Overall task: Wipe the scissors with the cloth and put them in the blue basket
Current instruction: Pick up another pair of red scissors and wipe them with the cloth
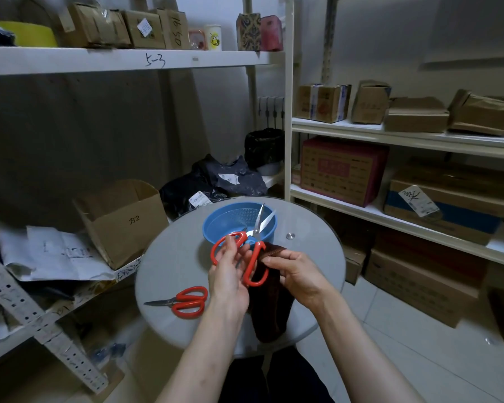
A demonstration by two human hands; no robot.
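My left hand point(229, 274) holds red-handled scissors point(252, 251) by a handle loop, blades spread and pointing up over the blue basket point(216, 225). My right hand point(297, 274) grips a dark brown cloth point(269, 312) against the other handle; the cloth hangs down over the table edge. A second pair of red-handled scissors point(184, 301) lies closed on the round grey table point(169, 263), left of my left hand, blades pointing left. The basket stands at the table's far side.
A metal stud point(290, 235) sits in the tabletop right of the basket. An open cardboard box point(122, 222) and papers lie on the left shelf. Shelves with boxes point(419, 199) stand at the right. Dark bags point(216, 181) lie behind the table.
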